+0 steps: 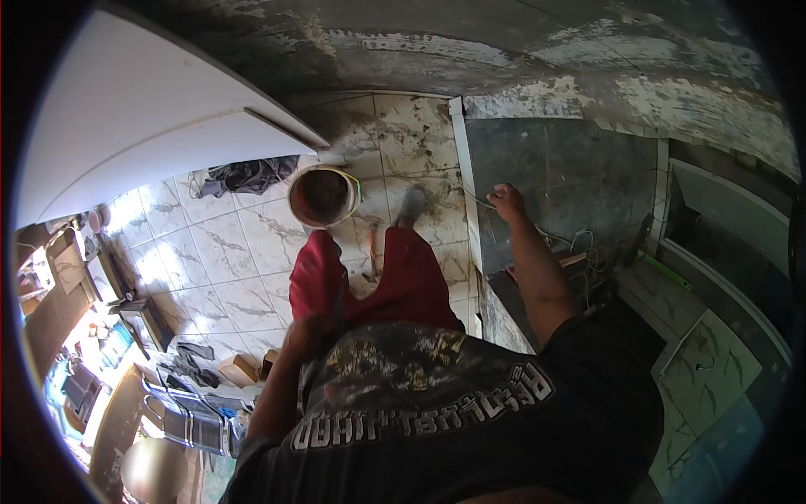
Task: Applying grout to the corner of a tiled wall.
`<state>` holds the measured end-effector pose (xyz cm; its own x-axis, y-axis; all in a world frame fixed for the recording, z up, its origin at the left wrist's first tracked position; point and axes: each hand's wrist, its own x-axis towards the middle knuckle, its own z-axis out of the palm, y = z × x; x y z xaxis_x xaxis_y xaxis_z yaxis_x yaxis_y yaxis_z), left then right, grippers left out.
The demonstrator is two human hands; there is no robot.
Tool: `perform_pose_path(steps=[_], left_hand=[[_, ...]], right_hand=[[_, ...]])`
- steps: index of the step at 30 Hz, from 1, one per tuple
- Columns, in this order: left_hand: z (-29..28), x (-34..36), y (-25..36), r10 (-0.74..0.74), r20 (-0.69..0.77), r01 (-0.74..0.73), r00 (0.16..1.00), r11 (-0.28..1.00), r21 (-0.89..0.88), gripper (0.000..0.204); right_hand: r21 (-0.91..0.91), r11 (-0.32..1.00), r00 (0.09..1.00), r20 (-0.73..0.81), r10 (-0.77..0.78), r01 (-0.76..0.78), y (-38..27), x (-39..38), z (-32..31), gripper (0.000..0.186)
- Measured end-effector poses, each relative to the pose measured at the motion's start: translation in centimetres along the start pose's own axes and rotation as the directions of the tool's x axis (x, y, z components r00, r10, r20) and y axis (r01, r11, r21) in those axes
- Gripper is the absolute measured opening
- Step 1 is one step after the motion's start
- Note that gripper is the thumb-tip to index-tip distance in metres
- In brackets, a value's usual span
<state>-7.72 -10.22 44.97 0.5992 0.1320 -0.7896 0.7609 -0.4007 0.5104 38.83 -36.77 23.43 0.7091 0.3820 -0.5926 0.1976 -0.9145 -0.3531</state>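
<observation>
My right hand (pixel 506 202) is stretched out to the right over a dark grey slab (pixel 561 164). Its fingers are closed on a thin white cable (pixel 480 202), which also shows beyond the wrist. Down by my left thigh, against my red trousers (pixel 416 281), is my left hand (pixel 307 338); its fingers are mostly hidden. A bucket (pixel 295 198) with dark, brownish contents stands on the tiles in front of my feet. Between my legs lies a tool with an orange handle (pixel 371 242), perhaps a hammer.
A large white panel (pixel 159 109) rises at the left, with dark cloth or plastic (pixel 243 175) beneath it. Patchy walls (pixel 537 92) close off the far side. Loose wires (pixel 592 252) and a green bar (pixel 667 270) lie at right. Chairs (pixel 189 420) and boxes (pixel 239 370) stand lower left.
</observation>
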Motion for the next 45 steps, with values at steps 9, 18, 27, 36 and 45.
perform_pose_path(steps=[9,18,27,36,45], left_hand=[[5.2,6.6,-8.3,-0.252,0.407,0.354,0.878,0.914,-0.198,0.021],[6.0,23.7,-15.4,-0.216,0.257,0.318,0.942,0.821,-0.474,0.022],[8.2,35.0,-20.3,-0.085,0.224,0.195,0.971,0.824,-0.532,0.02],[11.3,39.0,-23.2,-0.024,0.346,0.283,0.938,0.629,-0.724,0.023],[13.3,40.7,-24.0,0.093,0.251,0.176,0.964,0.487,-0.856,0.028]], right_hand=[[-0.156,0.983,0.936,-0.35,0.034,-0.094,0.4,18.6,11.6,0.033],[-0.583,0.811,0.726,-0.577,-0.375,-0.044,1.4,32.9,20.5,0.018],[-0.857,0.481,0.527,-0.499,-0.688,-0.184,3.8,38.4,23.5,0.011],[-0.852,0.503,0.577,-0.485,-0.657,-0.144,5.2,40.5,24.5,0.009],[-0.714,0.676,0.628,-0.614,-0.478,-0.184,4.8,41.3,25.2,0.016]])
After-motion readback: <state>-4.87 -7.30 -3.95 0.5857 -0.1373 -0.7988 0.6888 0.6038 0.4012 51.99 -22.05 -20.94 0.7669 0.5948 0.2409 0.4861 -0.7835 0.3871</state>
